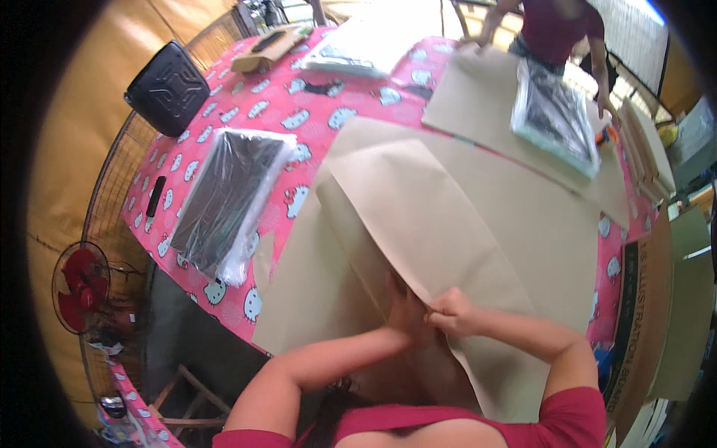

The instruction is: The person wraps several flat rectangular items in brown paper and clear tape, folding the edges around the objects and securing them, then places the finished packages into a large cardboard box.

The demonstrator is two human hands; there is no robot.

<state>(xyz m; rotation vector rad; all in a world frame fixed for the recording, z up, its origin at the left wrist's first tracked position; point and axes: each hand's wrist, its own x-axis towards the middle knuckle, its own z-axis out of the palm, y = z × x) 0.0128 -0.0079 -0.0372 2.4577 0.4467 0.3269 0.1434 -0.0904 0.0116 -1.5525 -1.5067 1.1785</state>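
Observation:
A large sheet of brown kraft paper [418,209] lies in front of me with part of it lifted and folded over, leaving a shaded gap beneath the flap. My right hand [452,312] is closed in a pinch on the flap's near edge. Right beside it, my left hand [407,313] grips the same edge from the shaded side, some of its fingers hidden by the paper. Left of the sheet lies a dark flat item in clear plastic wrap [235,194].
A pink patterned cloth [299,112] covers the table. Across it, another person [556,33] stands by brown paper with a second plastic-wrapped item [556,116]. A black plastic piece [168,88] stands at the left edge, a red fan [81,287] below it, and cardboard [642,313] at right.

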